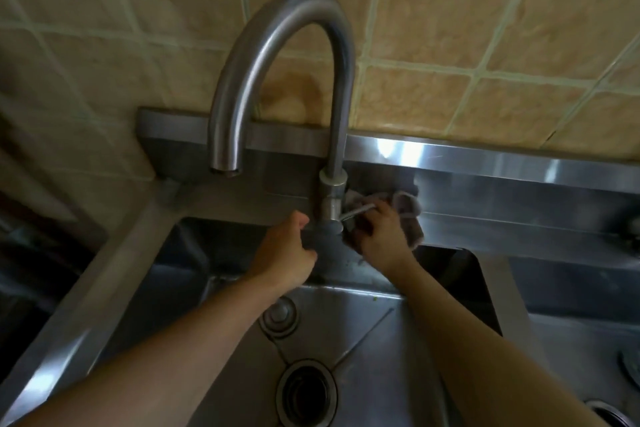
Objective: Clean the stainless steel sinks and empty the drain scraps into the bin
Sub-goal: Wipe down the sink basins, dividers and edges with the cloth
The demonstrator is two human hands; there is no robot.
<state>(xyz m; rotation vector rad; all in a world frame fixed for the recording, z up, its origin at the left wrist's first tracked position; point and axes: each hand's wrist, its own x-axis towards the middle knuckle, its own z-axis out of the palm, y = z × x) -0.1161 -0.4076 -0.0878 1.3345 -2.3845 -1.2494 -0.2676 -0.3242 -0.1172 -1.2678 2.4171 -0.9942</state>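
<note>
Wiping stage, by the look of it: the right hand (379,236) bunches a greyish crumpled cloth (407,215) against the tall curved brushed-steel tap (330,198), at three o'clock of its base. The left hand (289,250), fingers curled, steadies at nine. The stainless steel sink (346,329) lies below at six; its round black drain (306,395) probably comes next.

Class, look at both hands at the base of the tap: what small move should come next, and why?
Probably wipe the cloth round the tap base. The right hand presses it beside the lever, the left hand steadies the other side, and no water runs from the spout.
</note>
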